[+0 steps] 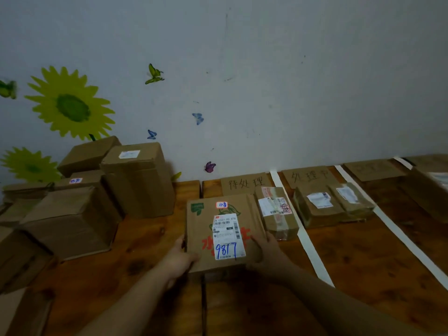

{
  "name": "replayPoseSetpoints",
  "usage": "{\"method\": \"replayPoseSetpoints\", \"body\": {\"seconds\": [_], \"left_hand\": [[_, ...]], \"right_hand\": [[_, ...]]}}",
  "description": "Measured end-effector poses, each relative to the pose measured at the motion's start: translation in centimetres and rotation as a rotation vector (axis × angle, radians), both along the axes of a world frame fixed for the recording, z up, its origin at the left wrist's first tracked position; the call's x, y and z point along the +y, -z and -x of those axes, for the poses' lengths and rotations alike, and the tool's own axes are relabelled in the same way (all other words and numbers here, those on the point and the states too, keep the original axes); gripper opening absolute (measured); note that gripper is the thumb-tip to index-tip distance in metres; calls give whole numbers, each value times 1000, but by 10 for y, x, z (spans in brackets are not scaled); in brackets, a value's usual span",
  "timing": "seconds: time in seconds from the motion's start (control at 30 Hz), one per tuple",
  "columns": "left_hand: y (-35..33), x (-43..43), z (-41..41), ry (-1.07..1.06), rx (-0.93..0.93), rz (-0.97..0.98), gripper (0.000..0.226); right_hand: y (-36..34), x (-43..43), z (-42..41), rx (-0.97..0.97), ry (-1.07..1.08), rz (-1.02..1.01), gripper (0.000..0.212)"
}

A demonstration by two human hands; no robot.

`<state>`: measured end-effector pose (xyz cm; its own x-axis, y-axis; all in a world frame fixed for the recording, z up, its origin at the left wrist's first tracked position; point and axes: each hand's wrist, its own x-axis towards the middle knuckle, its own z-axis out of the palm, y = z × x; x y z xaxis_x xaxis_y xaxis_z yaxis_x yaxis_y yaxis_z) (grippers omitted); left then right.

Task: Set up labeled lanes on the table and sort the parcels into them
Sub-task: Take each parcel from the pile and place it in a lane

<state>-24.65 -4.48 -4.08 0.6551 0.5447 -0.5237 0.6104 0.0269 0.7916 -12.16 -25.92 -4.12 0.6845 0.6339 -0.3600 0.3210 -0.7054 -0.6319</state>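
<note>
Flat brown cardboard parcel (223, 235), white shipping label on top with "9817" handwritten in blue and a small pink-edged sticker near the far edge. Positioned in the first lane, just below the first card (244, 183), lettered 待处理, with its right side close against a smaller taped parcel (276, 212). Resting on the wooden table (363, 258), or raised just off it at the near end; hard to tell which.

Gripped from both sides at the near corners: left hand (180, 257) curled round the near left corner, right hand (266, 253) wrapped over the near right edge, thumb on top beside the label. Both hands closed on the box, neither free.

Likely stiff and fairly light, judging by the shallow depth and crisp, undented faces. Plain cardboard probably good for friction, glossy label less so. Best held as now, by opposite side edges near the corners, palms squeezing inward, clear of the label. Contents unknown, so worth keeping level.

To the right, a white tape strip (308, 238) marking the lane border. Then a second lane under the second card (310, 177), lettered 处理中, holding two flatter parcels (317, 207) side by side. Beyond a second tape strip (397, 234), a third card (373, 169), lettering too dim to read. To the left, well apart, a pile of larger boxes (97, 197) against a wall (266, 93) with sunflower and butterfly stickers.
</note>
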Motion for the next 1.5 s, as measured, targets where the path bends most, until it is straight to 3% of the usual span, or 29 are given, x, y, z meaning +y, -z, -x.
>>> {"method": "replayPoseSetpoints", "body": {"seconds": [0.17, 0.27, 0.4, 0.6, 1.1, 1.37, 1.5], "left_hand": [[33, -9, -12, 73, 52, 83, 98], [37, -8, -22, 101, 57, 49, 97], [35, -8, -30, 305, 100, -223, 91], [42, 2, -33, 554, 218, -502, 106], [12, 23, -46, 495, 307, -525, 101], [-71, 111, 35, 287, 256, -722, 84], [-101, 167, 91, 151, 234, -815, 84]], "right_hand": [[31, -13, -20, 62, -61, 16, 90], [44, -14, -27, -34, -69, 59, 85], [49, -4, -33, -401, -202, 163, 63], [50, 10, -42, -430, -304, 214, 57], [19, 39, -55, -399, -297, 245, 66], [-58, 131, -30, -523, -377, 49, 59], [-91, 193, 17, -449, -410, -14, 68]]}}
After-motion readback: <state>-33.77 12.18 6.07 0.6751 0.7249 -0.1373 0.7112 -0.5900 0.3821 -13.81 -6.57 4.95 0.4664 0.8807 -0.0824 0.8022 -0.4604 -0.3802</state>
